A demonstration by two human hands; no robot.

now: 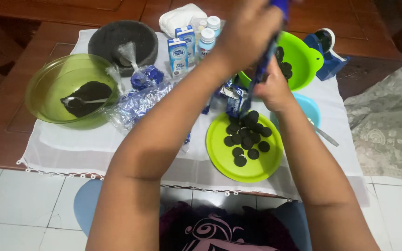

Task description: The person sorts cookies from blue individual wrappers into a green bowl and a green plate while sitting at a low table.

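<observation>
My left hand (247, 32) grips the top of a long blue cookie packet (259, 74), held upright over a lime green plate (229, 158). Lower down, my right hand (271, 90) squeezes the same packet. Several dark round cookies (247, 137) lie piled on the plate under the packet's open end. Behind my hands stands a lime green bowl (303, 60) with more dark cookies in it.
On the white cloth (61, 144) sit a clear green bowl (47, 79) with dark crumbs and a spoon, a dark stone mortar (122, 39), blue wrappers, two small milk cartons (180, 51), bottles, a light blue bowl (309, 109) and a blue tape dispenser (329, 51).
</observation>
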